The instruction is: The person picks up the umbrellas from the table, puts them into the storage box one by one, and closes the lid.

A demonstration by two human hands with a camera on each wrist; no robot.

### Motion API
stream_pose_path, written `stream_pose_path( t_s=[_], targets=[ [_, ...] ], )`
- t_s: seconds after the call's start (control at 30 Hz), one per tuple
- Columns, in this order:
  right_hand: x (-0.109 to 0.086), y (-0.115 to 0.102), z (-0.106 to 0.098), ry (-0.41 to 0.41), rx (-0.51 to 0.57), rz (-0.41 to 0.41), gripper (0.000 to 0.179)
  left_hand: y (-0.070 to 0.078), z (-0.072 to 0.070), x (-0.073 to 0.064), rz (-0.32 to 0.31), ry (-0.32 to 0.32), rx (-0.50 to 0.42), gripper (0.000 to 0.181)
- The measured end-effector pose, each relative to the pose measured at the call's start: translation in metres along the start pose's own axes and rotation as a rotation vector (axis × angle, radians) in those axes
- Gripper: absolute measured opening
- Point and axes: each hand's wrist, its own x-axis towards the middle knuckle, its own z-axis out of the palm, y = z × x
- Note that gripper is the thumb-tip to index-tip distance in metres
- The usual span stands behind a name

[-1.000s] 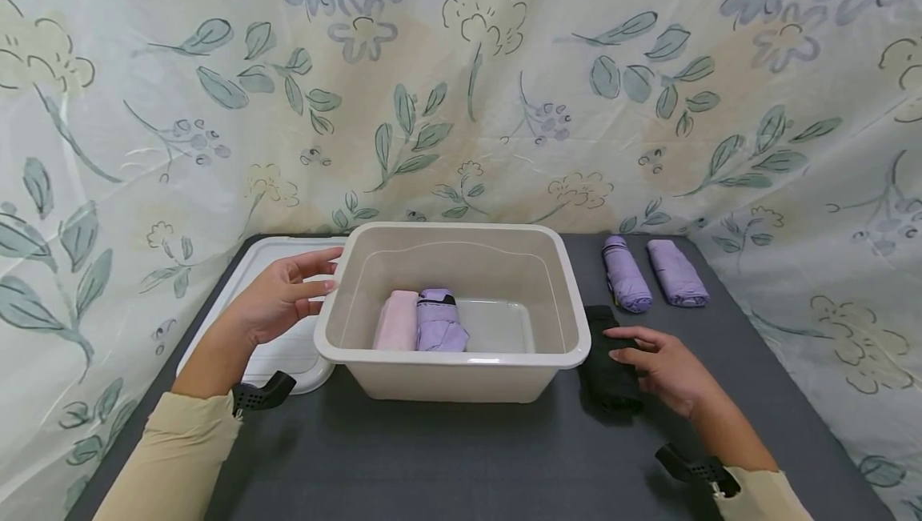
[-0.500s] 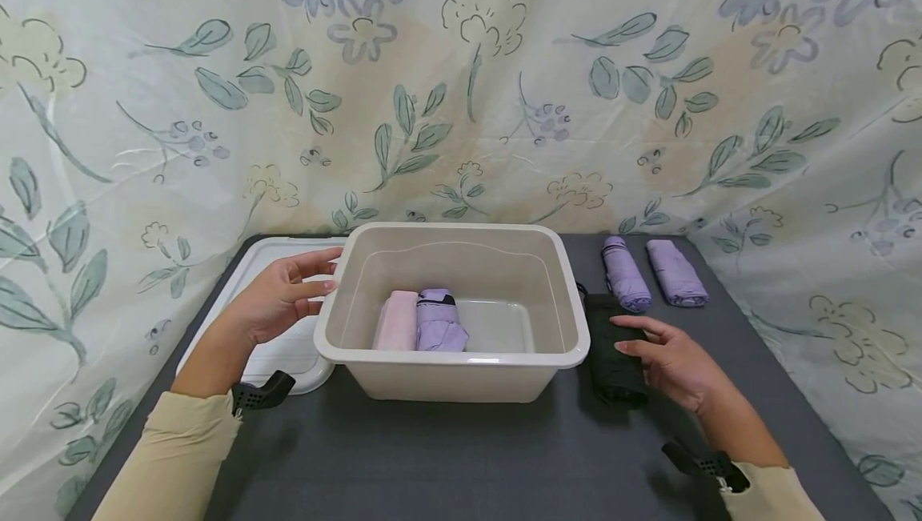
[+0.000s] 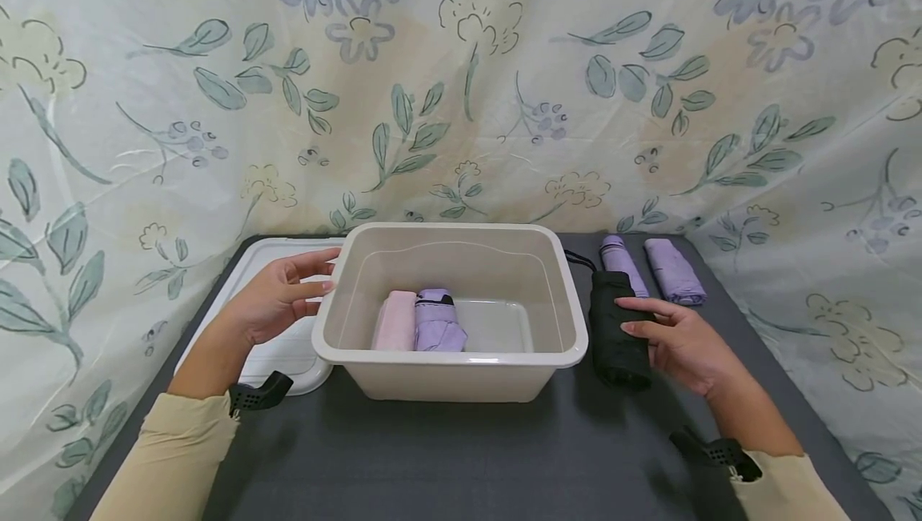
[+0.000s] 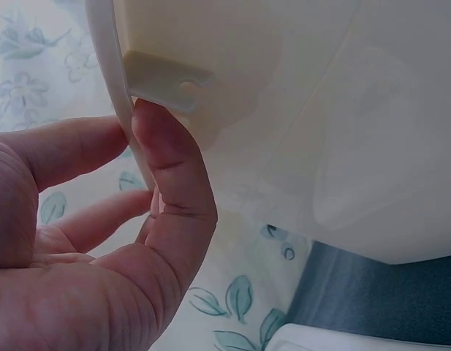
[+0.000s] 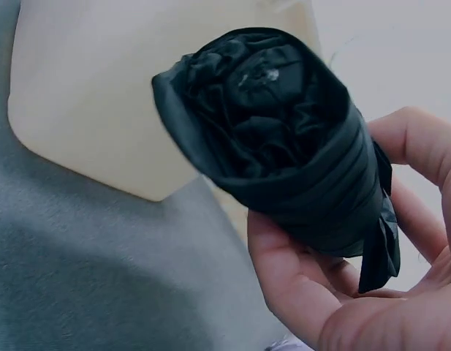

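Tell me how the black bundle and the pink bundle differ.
Color: the black bundle is dark; the pink bundle is pale.
Place: the black bundle is outside the bin, beside it; the pink bundle is inside.
Contact: the right hand grips the black bundle; no hand touches the pink bundle.
Shared: both look like compact, wrapped-up bundles, longer than wide.

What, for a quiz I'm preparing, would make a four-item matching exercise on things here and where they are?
1. Pink roll
2. White lid
3. Black roll
4. Left hand

A. Held by the right hand
B. At the rim of the bin
C. Flat on the table
D. Inside the bin

Pairs: 1-D, 2-C, 3-A, 4-B
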Motion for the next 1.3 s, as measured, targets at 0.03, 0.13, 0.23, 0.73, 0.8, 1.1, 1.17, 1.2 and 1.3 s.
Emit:
stream_pose_path(
  t_s=[0.03,0.13,0.23,0.73,0.8,1.1,1.17,1.2,1.3],
  targets=[
    [0.0,-0.003,0.001,-0.011,0.012,-0.008,0.037,0.0,0.0,0.0,0.0,0.0,0.001,0.063],
    [0.0,-0.013,0.004,-0.014,-0.014,-0.027,0.037,0.001,0.0,0.0,-0.001,0.0,0.001,0.063],
    [-0.001,-0.024,0.008,-0.006,-0.053,-0.047,0.039,0.001,-0.001,0.0,-0.001,0.001,-0.003,0.062],
    [0.001,-0.063,0.032,-0.062,-0.033,-0.116,0.047,0.001,-0.003,-0.001,-0.013,0.005,-0.013,0.062],
    [0.002,-0.069,0.033,-0.05,-0.063,-0.111,0.048,0.001,-0.003,-0.001,-0.013,0.004,-0.018,0.062],
    [0.005,-0.093,0.035,-0.05,-0.107,-0.102,0.049,0.001,-0.003,0.0,-0.009,0.005,-0.034,0.062],
    [0.006,-0.098,0.036,-0.06,-0.098,-0.088,0.048,0.001,-0.002,0.001,-0.01,0.003,-0.03,0.062],
    [0.006,-0.101,0.036,-0.06,-0.102,-0.079,0.048,0.001,-0.002,0.001,-0.01,0.003,-0.029,0.062],
    [0.008,-0.107,0.041,-0.078,-0.107,-0.054,0.048,0.002,-0.002,0.002,-0.012,0.003,-0.022,0.062]
  ],
)
